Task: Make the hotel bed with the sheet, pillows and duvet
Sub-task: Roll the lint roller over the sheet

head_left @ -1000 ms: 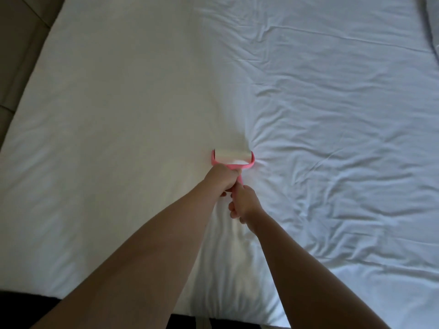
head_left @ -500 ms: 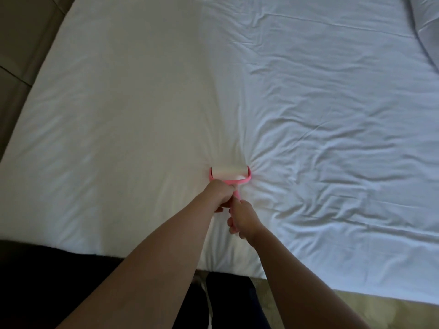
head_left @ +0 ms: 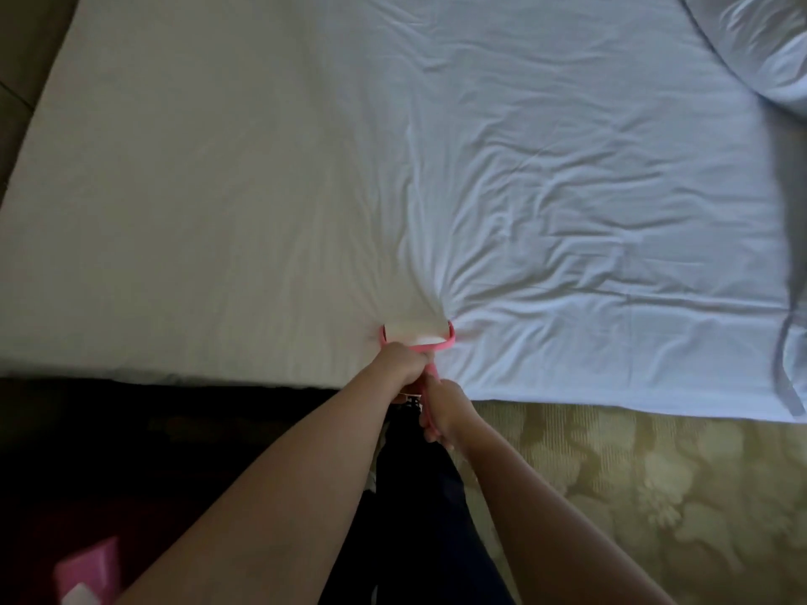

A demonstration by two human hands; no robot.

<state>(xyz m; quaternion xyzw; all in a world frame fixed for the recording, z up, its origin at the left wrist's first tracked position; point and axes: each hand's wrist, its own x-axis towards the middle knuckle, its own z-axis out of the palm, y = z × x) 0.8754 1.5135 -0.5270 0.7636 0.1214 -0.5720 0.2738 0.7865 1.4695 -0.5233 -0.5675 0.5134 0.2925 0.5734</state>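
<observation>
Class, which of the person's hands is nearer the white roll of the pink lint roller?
Left. The left hand grips the handle just behind the white roll; the right hand grips farther down the handle, toward the person.

A pale olive carpet with a faded cream floral pattern [head_left: 633, 495] covers the floor at lower right and meets the near edge of the wide bed [head_left: 218, 189]. Left of it, the floor lies in deep shadow. Dull brown panels with a dark seam [head_left: 26, 58] show past the bed's far left corner. The right side is lit cool and bluish, while the left is warmer and dimmer. A blurred pink boxy object [head_left: 87, 569] sits at bottom left.
</observation>
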